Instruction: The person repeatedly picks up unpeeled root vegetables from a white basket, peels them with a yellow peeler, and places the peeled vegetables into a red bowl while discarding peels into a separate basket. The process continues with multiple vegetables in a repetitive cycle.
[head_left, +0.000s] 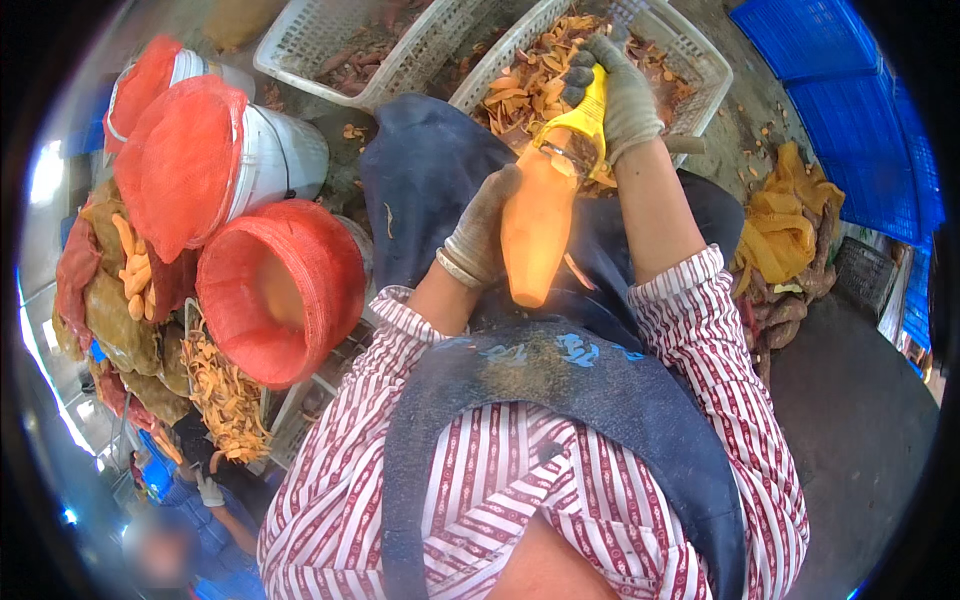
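A large orange sweet potato [537,228], mostly peeled, is held over my lap, its blunt end toward my body. My gloved left hand [482,222] grips it from the left side. In my gloved right hand [622,98] is a yellow peeler [590,118], its metal blade lying against the sweet potato's far end. A strip of peel [577,271] hangs beside the near end. Beyond my hands stands a white plastic crate [712,72] heaped with orange and brown peelings [520,88].
Another white crate [300,45] with unpeeled roots is at the far left. Red mesh bags line buckets [215,290] to my left, near a heap of peelings [225,390]. At right lie a sack of roots [785,235] and stacked blue crates [850,120]. A person [215,515] works at lower left.
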